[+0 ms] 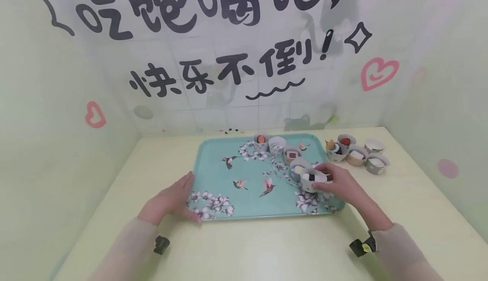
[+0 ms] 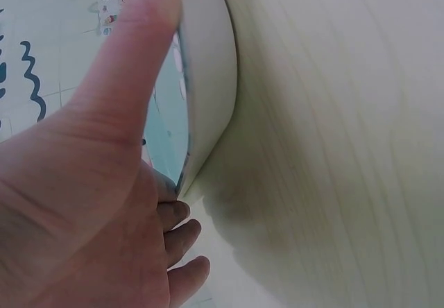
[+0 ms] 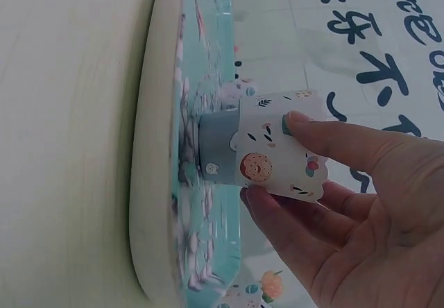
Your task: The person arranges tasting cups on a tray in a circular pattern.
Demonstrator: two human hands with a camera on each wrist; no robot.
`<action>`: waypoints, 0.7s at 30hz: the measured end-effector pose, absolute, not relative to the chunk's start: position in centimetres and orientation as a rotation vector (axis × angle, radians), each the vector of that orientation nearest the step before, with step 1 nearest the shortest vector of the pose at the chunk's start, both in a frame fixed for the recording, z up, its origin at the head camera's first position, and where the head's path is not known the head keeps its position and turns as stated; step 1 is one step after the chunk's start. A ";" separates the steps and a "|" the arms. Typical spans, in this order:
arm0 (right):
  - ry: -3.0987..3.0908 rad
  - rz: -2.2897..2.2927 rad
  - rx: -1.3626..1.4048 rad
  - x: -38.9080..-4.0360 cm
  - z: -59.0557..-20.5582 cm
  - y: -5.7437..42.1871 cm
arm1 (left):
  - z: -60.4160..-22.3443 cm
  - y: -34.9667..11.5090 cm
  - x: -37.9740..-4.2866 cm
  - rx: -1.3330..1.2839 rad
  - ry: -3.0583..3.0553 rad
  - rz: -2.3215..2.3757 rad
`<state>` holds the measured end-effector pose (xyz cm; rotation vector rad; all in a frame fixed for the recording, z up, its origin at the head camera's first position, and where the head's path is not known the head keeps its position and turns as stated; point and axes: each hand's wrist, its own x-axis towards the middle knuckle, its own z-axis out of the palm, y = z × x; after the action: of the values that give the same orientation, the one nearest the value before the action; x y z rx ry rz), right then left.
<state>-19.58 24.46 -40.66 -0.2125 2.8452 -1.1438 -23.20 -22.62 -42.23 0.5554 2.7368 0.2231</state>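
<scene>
My right hand [image 1: 340, 183] pinches a white paper baking cup [image 3: 277, 148] printed with a doughnut, between thumb and fingers. Inside this cup is a white piece with a black band [image 1: 311, 177]. It is held close over the right part of a turquoise tray [image 1: 213, 166] with birds and blossoms. Behind it, a grey-blue cup [image 1: 298, 170] with a yellow-and-white piece stands on the tray. My left hand [image 1: 171, 200] rests on the tray's near left corner, its fingers along the left rim and its thumb [image 2: 121, 65] along the front edge.
More filled cups [image 1: 292, 154] run in a slanting row to the tray's back edge. Right of the tray, several filled cups [image 1: 357, 155] cluster on the pale wooden table [image 1: 263, 251]. A wall [image 1: 164, 115] with lettering stands behind, with side walls left and right.
</scene>
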 end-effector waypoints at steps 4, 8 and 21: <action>2.835 -1.147 -0.235 -19.9 -41.1 23.7 | -42.1 -22.3 -23.2 0.539 2.725 0.224; 2.839 -1.143 -0.262 -20.2 -41.4 22.9 | -41.9 -22.4 -23.2 0.543 2.723 0.232; 2.864 -1.122 -0.298 -19.8 -42.3 21.3 | -41.6 -22.4 -23.1 0.538 2.724 0.245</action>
<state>-19.82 21.27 -42.27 -0.2977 2.8636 -1.1220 -23.07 -22.37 -41.60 0.5383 2.7242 0.2453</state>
